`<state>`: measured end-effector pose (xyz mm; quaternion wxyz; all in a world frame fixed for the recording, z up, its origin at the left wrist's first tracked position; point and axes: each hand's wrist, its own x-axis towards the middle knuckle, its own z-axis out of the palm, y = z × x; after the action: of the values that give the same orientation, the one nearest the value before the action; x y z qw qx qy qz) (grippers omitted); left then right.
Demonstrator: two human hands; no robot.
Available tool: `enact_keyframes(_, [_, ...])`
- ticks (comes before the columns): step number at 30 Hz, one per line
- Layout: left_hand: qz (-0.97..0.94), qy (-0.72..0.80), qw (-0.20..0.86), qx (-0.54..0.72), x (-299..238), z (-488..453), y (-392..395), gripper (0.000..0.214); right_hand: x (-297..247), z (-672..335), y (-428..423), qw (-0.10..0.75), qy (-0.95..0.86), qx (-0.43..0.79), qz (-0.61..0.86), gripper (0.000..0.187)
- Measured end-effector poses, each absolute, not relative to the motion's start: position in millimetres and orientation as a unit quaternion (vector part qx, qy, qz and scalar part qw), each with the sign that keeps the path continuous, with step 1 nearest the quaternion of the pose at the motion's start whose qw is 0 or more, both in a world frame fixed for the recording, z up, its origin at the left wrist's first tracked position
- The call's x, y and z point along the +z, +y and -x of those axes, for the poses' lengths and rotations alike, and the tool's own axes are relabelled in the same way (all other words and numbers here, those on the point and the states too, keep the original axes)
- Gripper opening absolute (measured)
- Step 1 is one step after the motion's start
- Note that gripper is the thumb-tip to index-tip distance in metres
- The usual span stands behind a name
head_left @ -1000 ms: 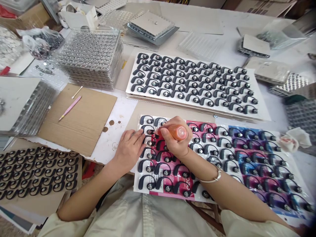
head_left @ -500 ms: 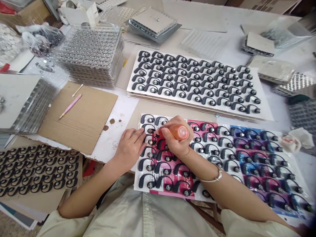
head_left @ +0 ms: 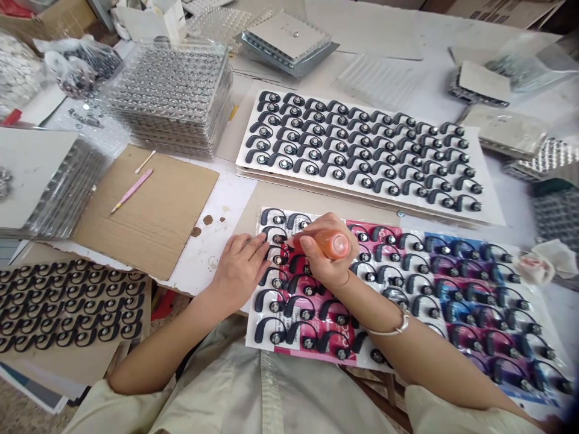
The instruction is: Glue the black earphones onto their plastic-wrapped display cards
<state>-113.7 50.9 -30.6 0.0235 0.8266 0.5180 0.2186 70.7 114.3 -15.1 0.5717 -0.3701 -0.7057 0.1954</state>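
Observation:
A colourful pink and blue sheet (head_left: 452, 283) lies in front of me, covered with rows of black ear-hook earpieces (head_left: 409, 263). My right hand (head_left: 323, 253) is wrapped round an orange bottle (head_left: 330, 244), its tip pointing left and down at the earpieces near the sheet's top left. My left hand (head_left: 239, 268) lies flat with fingers stretched, pressing the sheet's left edge beside those earpieces. A bracelet sits on my right wrist.
A white board (head_left: 486, 202) full of black earpieces lies behind the sheet. Stacked clear blister trays (head_left: 172, 93) stand at the back left. A cardboard sheet (head_left: 158, 211) carries a pink stick (head_left: 132, 190). Another board of earpieces (head_left: 67, 307) sits at the lower left. A crumpled tissue (head_left: 543, 262) lies right.
The view has shifted slightly. My right hand with the orange bottle has edged a little along the top-left earpieces; my left hand stays in place.

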Motion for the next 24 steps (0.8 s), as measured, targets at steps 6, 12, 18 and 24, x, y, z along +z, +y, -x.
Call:
enact_keyframes(6, [-0.830, 0.513, 0.010, 0.218, -31.8, 113.9, 51.3, 0.030, -13.5, -71.1, 114.0, 0.575, -0.708, 0.187, 0.366, 0.010])
enact_keyframes(12, [-0.829, 0.515, 0.010, 0.218, -30.6, 113.3, 51.4, 0.030, -13.9, -70.7, 114.6, 0.568, -0.713, 0.183, 0.369, 0.012])
enact_keyframes(18, [-0.830, 0.512, 0.012, 0.223, -31.6, 113.5, 51.4, 0.030, -15.0, -70.9, 113.7, 0.564, -0.716, 0.195, 0.362, 0.010])
enact_keyframes(24, [-0.829, 0.513, 0.010, 0.221, -31.3, 113.5, 51.9, 0.030, -16.5, -69.8, 112.7, 0.561, -0.720, 0.196, 0.358, 0.009])
